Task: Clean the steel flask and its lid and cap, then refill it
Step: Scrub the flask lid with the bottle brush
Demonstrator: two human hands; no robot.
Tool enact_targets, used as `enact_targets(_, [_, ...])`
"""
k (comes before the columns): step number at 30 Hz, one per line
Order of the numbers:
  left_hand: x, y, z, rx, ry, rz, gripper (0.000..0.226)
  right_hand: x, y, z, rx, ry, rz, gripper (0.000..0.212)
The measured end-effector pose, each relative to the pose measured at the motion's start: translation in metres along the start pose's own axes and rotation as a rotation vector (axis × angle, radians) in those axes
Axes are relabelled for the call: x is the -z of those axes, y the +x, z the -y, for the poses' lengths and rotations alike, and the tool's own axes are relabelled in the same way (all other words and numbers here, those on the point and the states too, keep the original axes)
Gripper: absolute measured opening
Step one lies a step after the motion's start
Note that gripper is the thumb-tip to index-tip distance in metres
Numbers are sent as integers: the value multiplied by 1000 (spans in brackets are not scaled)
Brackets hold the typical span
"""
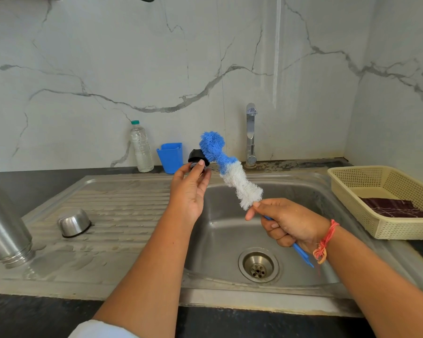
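My left hand point(189, 189) holds the flask's black lid point(197, 159) up by its fingertips, above the sink's left rim. My right hand point(287, 222) grips the blue handle of a bottle brush point(232, 174). The brush's blue and white bristle head points up and left and touches the lid. The steel flask point(4, 225) stands upside down on the draining board at the far left, mouth down. The steel cap point(74, 222) lies upside down on the ribbed board.
The sink basin point(230, 240) with its drain point(258, 264) lies below my hands. A tap point(251, 135) stands behind it. A plastic water bottle point(141, 147) and a blue cup point(170, 157) sit by the wall. A cream basket point(386, 203) with a dark cloth sits at right.
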State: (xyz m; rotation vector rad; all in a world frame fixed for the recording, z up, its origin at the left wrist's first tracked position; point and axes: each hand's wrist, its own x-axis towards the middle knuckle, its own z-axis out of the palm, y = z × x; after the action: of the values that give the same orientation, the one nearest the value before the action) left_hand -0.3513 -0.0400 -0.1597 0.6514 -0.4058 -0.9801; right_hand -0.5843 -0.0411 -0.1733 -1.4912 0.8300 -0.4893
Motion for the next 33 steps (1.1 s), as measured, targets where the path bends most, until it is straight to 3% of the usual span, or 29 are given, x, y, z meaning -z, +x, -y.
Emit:
enact_targets(5, [-2,-1,0,12,-31,44,35,1,1,0,7,1,3,34])
enact_targets(11, [1,4,0,-16,-46,-32,21,-1,0,0,-7,-22,11,34])
enact_targets(16, [5,4,-1,-17,-25,-24,41,0,-3,0,-30,-15,32,34])
enact_targets(20, [2,-2,3,39,95,44,43,0,0,-1,-24,4,-5,34])
enact_targets(26, [6,3,-3,-9,52,-19,37,1,-4,2,-74,-2,57,33])
enact_targets(33, [-2,-2,-4,61,24,80,34,0,4,-3,19,4,-137,36])
